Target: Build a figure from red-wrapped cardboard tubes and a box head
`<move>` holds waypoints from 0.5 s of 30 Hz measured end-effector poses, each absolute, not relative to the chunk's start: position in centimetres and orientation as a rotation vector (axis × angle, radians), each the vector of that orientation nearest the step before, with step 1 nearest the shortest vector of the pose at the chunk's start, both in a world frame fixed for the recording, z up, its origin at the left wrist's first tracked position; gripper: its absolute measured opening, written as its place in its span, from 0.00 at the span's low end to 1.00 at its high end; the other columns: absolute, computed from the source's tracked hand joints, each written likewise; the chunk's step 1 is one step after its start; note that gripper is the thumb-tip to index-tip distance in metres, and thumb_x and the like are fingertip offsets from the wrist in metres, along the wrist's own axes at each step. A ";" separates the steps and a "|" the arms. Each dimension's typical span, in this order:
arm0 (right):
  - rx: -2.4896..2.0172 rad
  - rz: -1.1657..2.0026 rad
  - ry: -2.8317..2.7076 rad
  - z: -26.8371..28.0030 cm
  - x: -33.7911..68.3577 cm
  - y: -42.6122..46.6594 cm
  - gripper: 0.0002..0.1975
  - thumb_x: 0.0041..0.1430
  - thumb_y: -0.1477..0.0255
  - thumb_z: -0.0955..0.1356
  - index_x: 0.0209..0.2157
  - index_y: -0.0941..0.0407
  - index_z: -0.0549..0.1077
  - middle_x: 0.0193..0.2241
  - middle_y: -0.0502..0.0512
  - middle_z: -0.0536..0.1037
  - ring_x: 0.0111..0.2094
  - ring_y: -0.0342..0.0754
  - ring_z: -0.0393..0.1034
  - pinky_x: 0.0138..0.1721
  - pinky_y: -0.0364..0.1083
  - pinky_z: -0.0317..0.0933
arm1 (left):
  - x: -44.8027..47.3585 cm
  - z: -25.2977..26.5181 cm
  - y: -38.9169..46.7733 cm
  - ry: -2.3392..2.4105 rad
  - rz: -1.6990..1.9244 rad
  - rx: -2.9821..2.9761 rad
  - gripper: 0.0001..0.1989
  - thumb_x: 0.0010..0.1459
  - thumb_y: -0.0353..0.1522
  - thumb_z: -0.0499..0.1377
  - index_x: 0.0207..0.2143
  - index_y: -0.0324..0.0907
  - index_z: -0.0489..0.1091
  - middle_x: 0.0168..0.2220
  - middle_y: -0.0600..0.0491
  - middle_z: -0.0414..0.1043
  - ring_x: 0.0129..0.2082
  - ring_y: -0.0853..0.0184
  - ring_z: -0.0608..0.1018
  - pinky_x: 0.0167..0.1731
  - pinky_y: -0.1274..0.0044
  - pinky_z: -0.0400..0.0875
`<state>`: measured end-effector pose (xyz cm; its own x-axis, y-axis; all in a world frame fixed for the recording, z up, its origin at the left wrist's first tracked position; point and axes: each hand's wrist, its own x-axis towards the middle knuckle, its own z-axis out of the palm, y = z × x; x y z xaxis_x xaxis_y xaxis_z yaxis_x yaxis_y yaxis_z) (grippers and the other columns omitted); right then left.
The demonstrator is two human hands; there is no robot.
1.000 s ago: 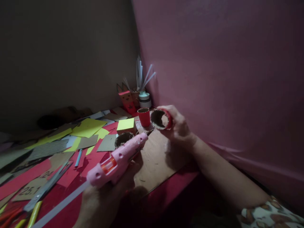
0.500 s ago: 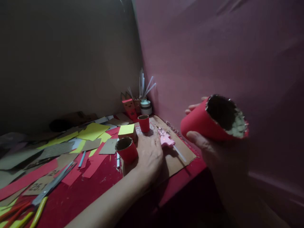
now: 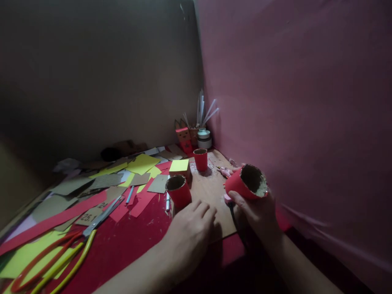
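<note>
My right hand [image 3: 260, 212] is closed around a red cup [image 3: 237, 185], tilted so that its dark hollow faces up and to the right. Pale lumpy material lines part of the inside. Behind this cup, a pink glue gun [image 3: 225, 171] lies partly hidden on the cardboard sheet [image 3: 211, 192]. My left hand [image 3: 192, 228] rests at the sheet's near edge, fingers loosely bent, with nothing visible in it. Just beyond its knuckles stands a second red cup [image 3: 179, 196], and farther back a third red cup [image 3: 201, 160] is upright on the cardboard.
Large scissors [image 3: 87, 230] with red and yellow handles lie at left among paper and cardboard scraps [image 3: 142, 163]. A yellow-topped block [image 3: 180, 165] sits between the cups. In the corner are a decorated box [image 3: 183, 139], a lidded jar [image 3: 204, 139] and white sticks [image 3: 210, 110]. The pink wall [image 3: 290, 102] bounds the right.
My right hand has brought its cup left and down, over the cardboard near the glue gun. My left hand has drawn back toward me, fingers more bent. The view has shifted left.
</note>
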<state>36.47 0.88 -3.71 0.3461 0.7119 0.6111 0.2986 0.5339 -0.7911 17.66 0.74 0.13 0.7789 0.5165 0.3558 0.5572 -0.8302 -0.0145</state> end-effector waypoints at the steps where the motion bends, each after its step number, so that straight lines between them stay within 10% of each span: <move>1: -1.048 0.334 -1.246 -3.5 36.3 0.9 0.24 0.49 0.70 0.74 0.49 0.57 0.70 0.44 0.62 0.77 0.46 0.59 0.73 0.51 0.61 0.64 | 16.0 0.9 0.4 -0.860 -0.568 -2.827 0.11 0.62 0.28 0.50 0.41 0.40 0.72 0.34 0.46 0.77 0.31 0.59 0.78 0.32 0.70 0.74; 6: -1.002 0.299 -1.272 -2.9 35.4 1.1 0.25 0.45 0.73 0.75 0.46 0.56 0.69 0.38 0.58 0.78 0.39 0.55 0.75 0.43 0.55 0.71 | 9.2 5.2 5.4 -1.357 -1.010 -2.520 0.11 0.60 0.32 0.54 0.44 0.44 0.71 0.34 0.52 0.76 0.29 0.66 0.76 0.29 0.75 0.70; 10: -0.952 0.433 -1.276 -2.8 35.0 1.1 0.25 0.47 0.71 0.75 0.47 0.53 0.67 0.39 0.55 0.77 0.39 0.53 0.74 0.43 0.53 0.71 | 7.3 5.2 13.4 -1.855 -0.946 -2.912 0.35 0.46 0.35 0.60 0.59 0.41 0.60 0.59 0.41 0.61 0.56 0.52 0.67 0.47 0.66 0.68; 15: -0.963 0.665 -1.358 -1.6 35.0 0.6 0.28 0.48 0.68 0.75 0.51 0.52 0.66 0.45 0.56 0.77 0.45 0.53 0.73 0.50 0.53 0.67 | 8.3 2.2 17.7 -1.862 -0.846 -3.230 0.48 0.35 0.29 0.62 0.63 0.41 0.54 0.59 0.40 0.61 0.52 0.52 0.72 0.43 0.67 0.72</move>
<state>34.96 0.65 -1.55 0.1325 0.8580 0.4962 0.1344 0.4804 -0.8667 8.31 17.71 2.22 0.4918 0.8703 0.0252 0.5917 -0.3553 0.7236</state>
